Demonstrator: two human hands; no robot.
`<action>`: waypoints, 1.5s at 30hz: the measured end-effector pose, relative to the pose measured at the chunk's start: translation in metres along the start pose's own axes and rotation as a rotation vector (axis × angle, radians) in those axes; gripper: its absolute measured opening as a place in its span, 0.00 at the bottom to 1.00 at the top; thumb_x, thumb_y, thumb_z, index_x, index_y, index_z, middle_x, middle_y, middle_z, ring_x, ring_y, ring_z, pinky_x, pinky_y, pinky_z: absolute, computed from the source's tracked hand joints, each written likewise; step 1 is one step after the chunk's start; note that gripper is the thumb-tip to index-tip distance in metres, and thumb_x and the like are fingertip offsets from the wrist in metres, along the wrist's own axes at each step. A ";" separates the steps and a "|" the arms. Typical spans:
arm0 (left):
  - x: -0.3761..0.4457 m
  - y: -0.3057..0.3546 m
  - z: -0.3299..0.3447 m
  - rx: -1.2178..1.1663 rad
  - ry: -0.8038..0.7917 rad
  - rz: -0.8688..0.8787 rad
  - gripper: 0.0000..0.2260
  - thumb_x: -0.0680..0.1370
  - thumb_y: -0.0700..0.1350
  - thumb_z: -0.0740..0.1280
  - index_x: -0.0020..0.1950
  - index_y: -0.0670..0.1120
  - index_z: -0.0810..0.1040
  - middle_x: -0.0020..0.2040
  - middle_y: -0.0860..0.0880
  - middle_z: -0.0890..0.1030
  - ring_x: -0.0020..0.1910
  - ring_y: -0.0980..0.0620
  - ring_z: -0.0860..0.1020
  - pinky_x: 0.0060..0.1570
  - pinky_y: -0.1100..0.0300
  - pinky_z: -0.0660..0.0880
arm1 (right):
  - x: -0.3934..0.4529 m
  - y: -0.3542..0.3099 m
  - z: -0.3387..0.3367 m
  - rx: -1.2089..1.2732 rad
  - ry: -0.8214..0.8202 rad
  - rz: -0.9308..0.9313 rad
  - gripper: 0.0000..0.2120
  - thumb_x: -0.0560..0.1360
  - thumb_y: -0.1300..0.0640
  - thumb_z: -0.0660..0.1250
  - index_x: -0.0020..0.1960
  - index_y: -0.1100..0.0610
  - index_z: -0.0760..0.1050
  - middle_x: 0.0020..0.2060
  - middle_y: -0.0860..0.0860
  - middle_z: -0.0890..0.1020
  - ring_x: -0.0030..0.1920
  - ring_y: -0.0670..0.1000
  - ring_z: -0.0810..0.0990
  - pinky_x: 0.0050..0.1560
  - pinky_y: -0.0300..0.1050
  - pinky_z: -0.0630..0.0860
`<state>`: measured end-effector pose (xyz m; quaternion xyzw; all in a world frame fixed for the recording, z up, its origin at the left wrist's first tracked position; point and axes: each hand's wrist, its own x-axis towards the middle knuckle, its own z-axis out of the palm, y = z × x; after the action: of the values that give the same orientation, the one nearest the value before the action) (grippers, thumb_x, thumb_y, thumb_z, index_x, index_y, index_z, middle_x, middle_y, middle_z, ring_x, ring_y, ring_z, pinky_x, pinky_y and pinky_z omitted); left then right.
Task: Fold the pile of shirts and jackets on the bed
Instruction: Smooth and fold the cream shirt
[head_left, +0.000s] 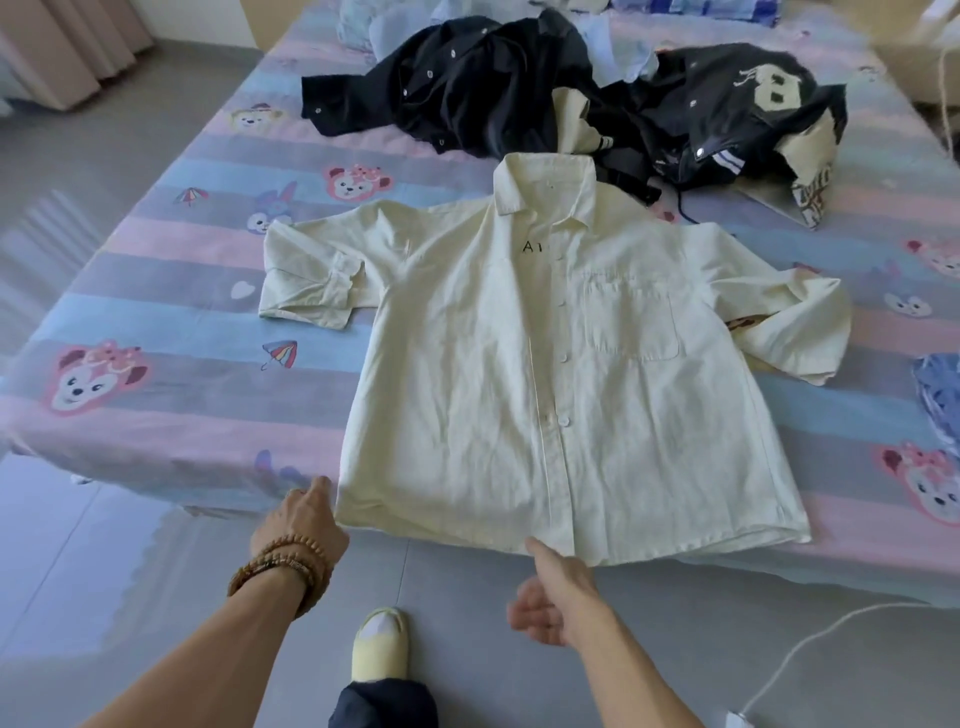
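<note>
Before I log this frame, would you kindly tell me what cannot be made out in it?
- Head view: the left hand's fingertips at the cream shirt's hem corner are hidden by the hand itself, so its grip is unclear.
- The lettering under the collar is partly covered by the placket.
- The blue garment is cut off by the right edge.
- The dark jackets are heaped, so their count is uncertain.

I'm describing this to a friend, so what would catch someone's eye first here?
A pale yellow shirt lies spread flat, front up, in the middle of the cartoon-print bed sheet. Behind it sits a heap of dark jackets. The left hand and right hand are at the shirt's near hem.
</note>
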<state>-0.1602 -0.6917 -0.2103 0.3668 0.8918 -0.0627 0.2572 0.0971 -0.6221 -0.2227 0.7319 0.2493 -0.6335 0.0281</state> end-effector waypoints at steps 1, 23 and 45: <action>0.002 0.006 -0.006 -0.029 0.003 0.003 0.18 0.74 0.40 0.61 0.64 0.50 0.68 0.57 0.46 0.74 0.54 0.43 0.76 0.45 0.53 0.75 | -0.007 -0.012 -0.003 -0.098 0.006 -0.027 0.21 0.77 0.46 0.62 0.39 0.63 0.77 0.27 0.56 0.81 0.24 0.52 0.77 0.26 0.34 0.67; 0.277 0.198 -0.091 -0.123 -0.096 0.474 0.18 0.79 0.52 0.60 0.69 0.53 0.66 0.62 0.51 0.71 0.64 0.52 0.70 0.58 0.55 0.74 | 0.127 -0.390 0.034 -0.387 0.223 -0.459 0.28 0.73 0.50 0.70 0.68 0.53 0.64 0.55 0.49 0.75 0.57 0.53 0.77 0.47 0.39 0.71; 0.389 0.394 -0.173 -0.556 -0.077 0.616 0.06 0.79 0.38 0.58 0.45 0.47 0.72 0.35 0.45 0.80 0.28 0.51 0.80 0.30 0.61 0.77 | 0.208 -0.531 -0.063 -0.686 0.541 -1.038 0.09 0.79 0.52 0.61 0.46 0.55 0.76 0.35 0.53 0.77 0.39 0.59 0.75 0.37 0.45 0.69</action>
<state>-0.1939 -0.1133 -0.2277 0.5307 0.7131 0.2466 0.3862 -0.0428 -0.0674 -0.2600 0.5997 0.7537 -0.2445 -0.1123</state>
